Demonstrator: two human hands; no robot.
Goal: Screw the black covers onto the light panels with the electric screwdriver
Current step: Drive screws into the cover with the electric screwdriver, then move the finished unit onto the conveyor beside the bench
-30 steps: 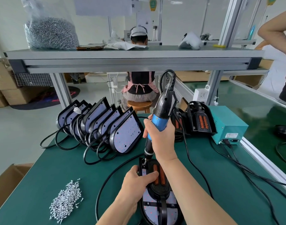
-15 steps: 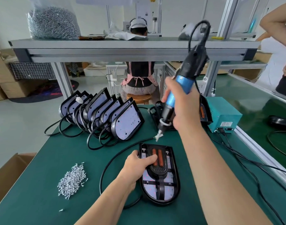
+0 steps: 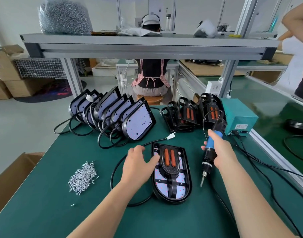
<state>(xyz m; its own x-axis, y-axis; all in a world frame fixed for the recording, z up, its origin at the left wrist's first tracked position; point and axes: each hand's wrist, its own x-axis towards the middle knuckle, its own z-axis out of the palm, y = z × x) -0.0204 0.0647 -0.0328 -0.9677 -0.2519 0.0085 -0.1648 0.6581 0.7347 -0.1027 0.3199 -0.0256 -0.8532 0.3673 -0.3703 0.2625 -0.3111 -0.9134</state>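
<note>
A light panel [image 3: 171, 170] lies flat on the green table, with a black cover with two orange strips [image 3: 170, 158] on top of it. My left hand [image 3: 138, 164] rests on the panel's left edge, thumb on the cover's side, fingers relaxed. My right hand [image 3: 219, 151] grips the blue-and-black electric screwdriver [image 3: 209, 152] to the right of the panel, bit pointing down just above the table. A heap of silver screws [image 3: 83, 177] lies at the left.
Several bare light panels [image 3: 123, 115] with black cables lean in a row at the back. Finished covered panels [image 3: 192, 114] stand beside a teal power box [image 3: 238, 117]. Cables trail along the right side. A shelf [image 3: 147, 43] spans overhead; a person sits beyond it.
My right hand has lifted the screwdriver off the panel's top corner and swung it down to the right of the panel. My left hand loosened its hold on the panel.
</note>
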